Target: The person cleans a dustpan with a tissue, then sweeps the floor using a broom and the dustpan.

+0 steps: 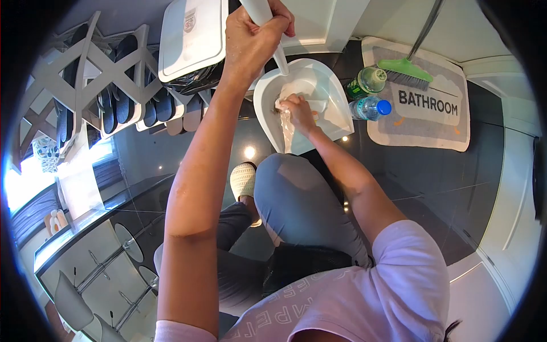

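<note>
I have the left hand (pixel 257 37) wrapped snugly around the handle (pixel 280 60) of a white dustpan (pixel 333 126), so those fingers are grasping it. The dustpan sits out in front of the bent knee, with its wide, flat edge pointing back at the person. I cannot tell if it rests on the floor or hangs a little above it. The right hand (pixel 301 115) is down inside the pan, and its fingers are bunched on a thin, pale, wet-looking wipe (pixel 288 137). The wipe lies along the left part of the pan and trails toward the front edge. I think the step in hand is rubbing the inside of the pan clean, and it looks partway done, since I see a dark bit near the fingers. To me, the next move calls for a steady left hold while the right hand pushes the wipe over that spot and into the corners. I should mind the two bottles, a green one (pixel 364 83) and a clear one with a blue cap (pixel 369 108), just beside the pan's right side, because a wide swing or a tipped pan could knock them over.
</note>
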Available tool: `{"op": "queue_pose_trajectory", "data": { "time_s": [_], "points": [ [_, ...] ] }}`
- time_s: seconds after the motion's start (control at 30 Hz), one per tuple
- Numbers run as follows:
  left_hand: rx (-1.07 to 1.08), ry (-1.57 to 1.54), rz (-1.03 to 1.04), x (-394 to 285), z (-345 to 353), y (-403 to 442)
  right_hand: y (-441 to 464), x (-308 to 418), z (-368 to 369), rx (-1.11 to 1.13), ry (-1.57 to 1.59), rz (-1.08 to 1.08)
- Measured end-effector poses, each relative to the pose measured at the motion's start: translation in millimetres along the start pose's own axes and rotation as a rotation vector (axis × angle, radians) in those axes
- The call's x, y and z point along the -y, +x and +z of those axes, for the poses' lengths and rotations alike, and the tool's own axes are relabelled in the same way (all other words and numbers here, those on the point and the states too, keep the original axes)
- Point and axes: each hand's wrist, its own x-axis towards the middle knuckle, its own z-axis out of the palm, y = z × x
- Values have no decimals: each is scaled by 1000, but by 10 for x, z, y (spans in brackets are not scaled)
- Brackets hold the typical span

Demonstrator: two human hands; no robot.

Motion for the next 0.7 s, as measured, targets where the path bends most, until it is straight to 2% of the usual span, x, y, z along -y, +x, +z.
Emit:
{"op": "queue_pose_trajectory", "data": {
  "time_s": [0.07,0.17,0.27,0.3,0.37,0.4,0.47,0.5,0.57,0.6,0.63,0.7],
  "points": [
    [11,40,31,32,-19,98,112,-91,-125,-159,193,101],
    [31,74,65,65,24,230,132,-169,-316,-313,-340,320],
    [95,-22,81,135,80,338,214,-173,-197,-184,-343,400],
    [93,-22,78,142,72,351,241,-184,-85,-180,-342,401],
    [122,32,73,161,47,353,276,-129,76,-82,-211,107],
    [123,33,70,174,38,355,283,-106,75,-81,-208,109],
    [148,-12,158,191,6,349,356,-34,27,69,81,243],
    [144,-10,162,120,-17,274,393,-14,-41,70,80,237],
    [157,512,147,17,-117,55,417,-29,-291,-110,244,400],
    [-6,548,215,254,-210,-21,441,14,-524,-27,321,474],
    [-6,548,219,402,-263,-178,387,-96,-506,-132,740,513],
    [-128,268,-187,609,-294,-524,392,19,-885,-11,1142,707]
  ]
}}
